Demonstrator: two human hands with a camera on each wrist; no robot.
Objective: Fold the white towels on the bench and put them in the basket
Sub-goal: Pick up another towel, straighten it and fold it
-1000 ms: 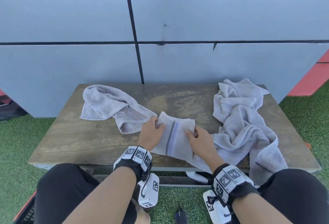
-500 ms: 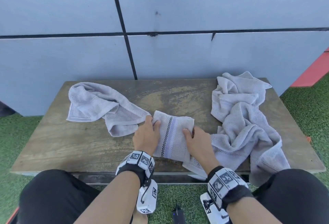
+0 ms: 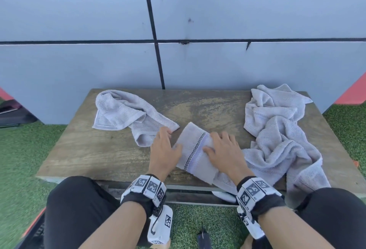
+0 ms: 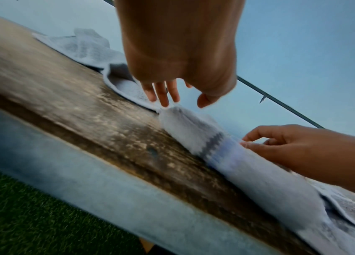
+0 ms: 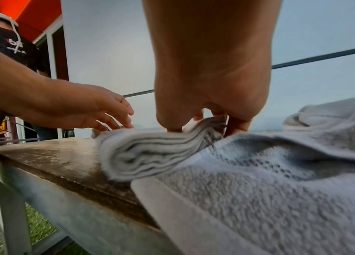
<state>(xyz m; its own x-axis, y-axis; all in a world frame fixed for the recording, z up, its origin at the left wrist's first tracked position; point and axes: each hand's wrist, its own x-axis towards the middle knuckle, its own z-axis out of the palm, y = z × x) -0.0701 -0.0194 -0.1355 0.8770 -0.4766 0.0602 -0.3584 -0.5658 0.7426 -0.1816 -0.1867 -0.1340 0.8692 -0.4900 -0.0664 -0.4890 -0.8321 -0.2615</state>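
Note:
A folded white towel [image 3: 193,150] with a checked stripe lies slantwise at the front middle of the wooden bench [image 3: 99,149]. My left hand [image 3: 166,139] rests at its left edge with straight fingers [image 4: 163,96] and its thumb on the cloth. On the towel's right half my right hand [image 3: 219,143] is spread, its fingertips [image 5: 173,126] pressing the stacked layers [image 5: 150,148] down. A crumpled white towel [image 3: 126,114] lies at the back left. A heap of white towels [image 3: 277,141] covers the right side and hangs over the front edge.
A grey panelled wall [image 3: 198,60] stands right behind the bench. Green turf [image 3: 23,159] surrounds it. At the lower left edge, beside my left knee, a dark container with an orange rim [image 3: 32,227] is partly in view.
Both hands let go of the folded towel's far corners and now lie flatter on it. The towel has turned slantwise on the bench.

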